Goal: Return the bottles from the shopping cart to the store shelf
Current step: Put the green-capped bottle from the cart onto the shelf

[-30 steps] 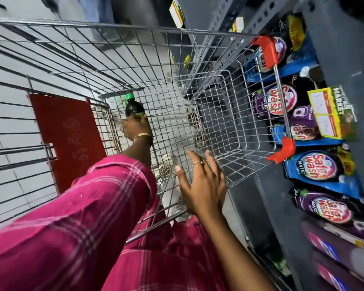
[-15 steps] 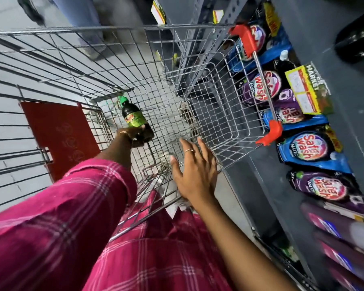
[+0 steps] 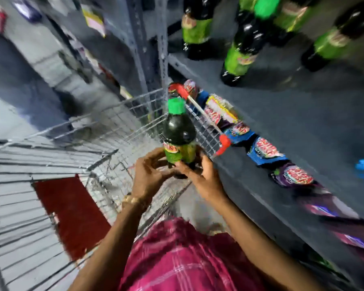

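Note:
A dark bottle (image 3: 178,131) with a green cap and a green label stands upright in mid-air above the wire shopping cart (image 3: 118,131). My left hand (image 3: 149,175) grips its lower part from the left. My right hand (image 3: 202,177) holds its base from the right. The grey store shelf (image 3: 286,97) runs along the right, and several matching bottles (image 3: 240,53) stand on it at the top. The picture is blurred by motion.
Blue and purple detergent pouches (image 3: 265,152) lie in a row on the lower shelf, beside the cart's red-cornered rim (image 3: 224,141). A red panel (image 3: 72,215) is fixed to the cart's near end. A grey shelf upright (image 3: 162,45) rises behind the cart.
My left hand has lifted the bottle out of the cart and brought it toward me. My right hand has left the cart rim and taken hold of the bottle. The view has swung up to the shelf.

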A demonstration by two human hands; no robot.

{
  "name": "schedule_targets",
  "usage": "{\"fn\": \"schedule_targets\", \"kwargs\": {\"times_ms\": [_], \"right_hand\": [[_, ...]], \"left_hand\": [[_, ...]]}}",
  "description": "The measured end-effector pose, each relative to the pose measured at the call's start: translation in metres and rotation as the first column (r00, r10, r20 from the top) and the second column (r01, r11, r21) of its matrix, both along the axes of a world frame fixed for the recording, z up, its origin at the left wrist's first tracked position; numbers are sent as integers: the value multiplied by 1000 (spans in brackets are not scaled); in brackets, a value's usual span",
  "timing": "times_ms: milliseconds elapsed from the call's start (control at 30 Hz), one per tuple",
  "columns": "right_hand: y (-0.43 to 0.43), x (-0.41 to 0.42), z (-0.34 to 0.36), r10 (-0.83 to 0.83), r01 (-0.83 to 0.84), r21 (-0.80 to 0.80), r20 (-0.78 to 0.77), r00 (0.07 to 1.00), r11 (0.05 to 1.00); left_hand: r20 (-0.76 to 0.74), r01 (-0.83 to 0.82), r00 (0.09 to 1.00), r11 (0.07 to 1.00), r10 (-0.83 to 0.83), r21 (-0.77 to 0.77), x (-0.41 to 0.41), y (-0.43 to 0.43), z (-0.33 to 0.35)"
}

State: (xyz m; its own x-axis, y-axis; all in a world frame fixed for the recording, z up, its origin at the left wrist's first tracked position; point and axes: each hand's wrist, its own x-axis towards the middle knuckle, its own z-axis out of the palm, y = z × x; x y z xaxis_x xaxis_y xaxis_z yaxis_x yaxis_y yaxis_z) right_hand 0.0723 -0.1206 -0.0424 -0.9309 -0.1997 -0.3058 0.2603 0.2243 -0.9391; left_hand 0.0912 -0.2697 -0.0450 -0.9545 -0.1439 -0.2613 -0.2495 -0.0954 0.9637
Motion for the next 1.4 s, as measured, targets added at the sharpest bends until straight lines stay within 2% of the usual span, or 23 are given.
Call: {"fn": "schedule_targets", "kwargs": {"times_ms": [167,267,333,467,600,733,800,933,1000,1167,1300,1400], "right_hand": [[82,-15,46,-198,216,51,-237,951,975],[122,-35,63,-253,305,106,-341,905,947],[144,-55,72,-309,362,77,-376,873,929],[180,-92,77,-347,439,100,-470,812,893],[196,-113,67,-347,437,103,-461,817,893],[202,-123,62,-254,342,117,-460,851,933],[201,-124,59,-272,349,96,-448,852,932],[193,-132,54,-368,468,134,-448,815,874],[189,-136,52,-359,449,115,-442,822,886],[185,-126,44,-375,433,50,-417,828,900],[176,-122,37,-345,384,21,-395,851,923],[171,-120,35,-354,400,16,-434,829,916]], "left_hand": [[-197,240,938,943,-287,-229,-43,71,45],[-308,220,886,899,-346,-378,-76,113,63],[-358,217,843,862,-402,-458,-103,142,72],[-321,175,831,761,-454,-624,-147,182,78],[-278,222,821,727,-499,-650,-169,198,67],[-331,249,773,739,-541,-626,-178,190,61],[-386,193,749,734,-539,-651,-176,181,56],[-439,41,798,764,-412,-644,-173,162,40],[-403,46,814,738,-419,-673,-171,158,31],[-282,84,797,561,-534,-824,-170,169,17],[-259,81,801,527,-539,-846,-175,172,11],[-248,95,790,512,-561,-854,-177,170,9]]}}
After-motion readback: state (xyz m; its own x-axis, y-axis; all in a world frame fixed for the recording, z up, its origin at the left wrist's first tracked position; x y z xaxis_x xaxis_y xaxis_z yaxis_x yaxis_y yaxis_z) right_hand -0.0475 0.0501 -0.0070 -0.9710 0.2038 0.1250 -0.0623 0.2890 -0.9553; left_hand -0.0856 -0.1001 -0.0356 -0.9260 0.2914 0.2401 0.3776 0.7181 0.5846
